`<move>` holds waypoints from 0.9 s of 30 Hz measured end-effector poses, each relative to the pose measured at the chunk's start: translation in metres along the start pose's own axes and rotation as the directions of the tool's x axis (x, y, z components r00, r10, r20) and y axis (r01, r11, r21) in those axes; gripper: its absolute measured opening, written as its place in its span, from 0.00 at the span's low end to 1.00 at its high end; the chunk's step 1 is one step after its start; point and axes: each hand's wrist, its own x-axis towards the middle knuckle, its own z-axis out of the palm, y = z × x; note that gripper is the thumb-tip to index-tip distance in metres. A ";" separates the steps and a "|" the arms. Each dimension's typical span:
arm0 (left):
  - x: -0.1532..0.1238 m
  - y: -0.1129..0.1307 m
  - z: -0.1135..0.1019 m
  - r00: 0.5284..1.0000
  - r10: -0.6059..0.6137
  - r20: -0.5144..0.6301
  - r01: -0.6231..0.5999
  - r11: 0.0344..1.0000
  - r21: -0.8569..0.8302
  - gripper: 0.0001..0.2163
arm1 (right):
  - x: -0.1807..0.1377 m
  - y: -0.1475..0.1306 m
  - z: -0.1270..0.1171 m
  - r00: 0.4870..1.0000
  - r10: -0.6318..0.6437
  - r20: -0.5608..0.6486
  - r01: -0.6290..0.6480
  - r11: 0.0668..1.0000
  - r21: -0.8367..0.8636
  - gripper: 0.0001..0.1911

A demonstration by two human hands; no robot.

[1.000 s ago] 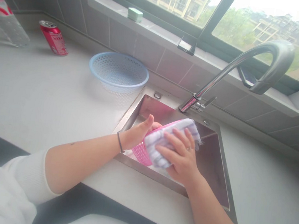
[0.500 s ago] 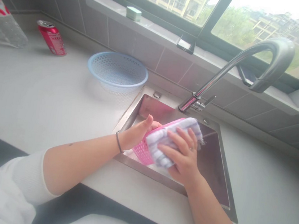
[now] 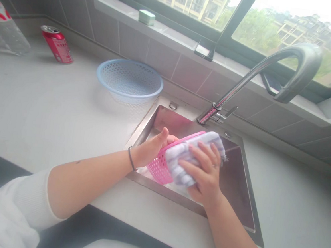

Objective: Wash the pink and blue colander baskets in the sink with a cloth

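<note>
Pink plastic basket (image 3: 157,167) is held low in the stainless steel sink (image 3: 183,122), with the chrome faucet (image 3: 215,114) at one o'clock. Left hand (image 3: 150,148) grasps the basket's edge, thumb up, bracing it; right hand (image 3: 201,172), fingers curved, clasps a striped cloth (image 3: 182,154) against the basket. Firm bracing should let the cloth's pressure reach the mesh evenly.
</note>
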 end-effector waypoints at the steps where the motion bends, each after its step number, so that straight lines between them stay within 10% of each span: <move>1: 0.000 0.000 0.000 1.000 0.011 -0.008 -0.011 1.000 -0.004 0.42 | 0.003 -0.008 0.001 0.994 -0.086 0.063 0.088 0.996 -0.030 0.17; 4: 0.000 0.000 0.000 0.999 0.034 -0.024 -0.033 0.999 0.033 0.42 | 0.008 -0.017 0.002 0.973 -0.175 0.151 0.184 0.982 -0.047 0.17; 13: 0.000 -0.005 -0.005 1.000 -0.013 0.019 0.010 0.982 0.187 0.43 | -0.014 0.033 -0.003 0.969 0.235 -0.077 -0.220 0.960 0.172 0.20; 27: -0.005 0.003 -0.002 0.996 0.086 0.012 -0.083 0.903 0.422 0.41 | 0.002 -0.009 0.003 0.984 -0.132 0.122 0.141 0.988 -0.063 0.18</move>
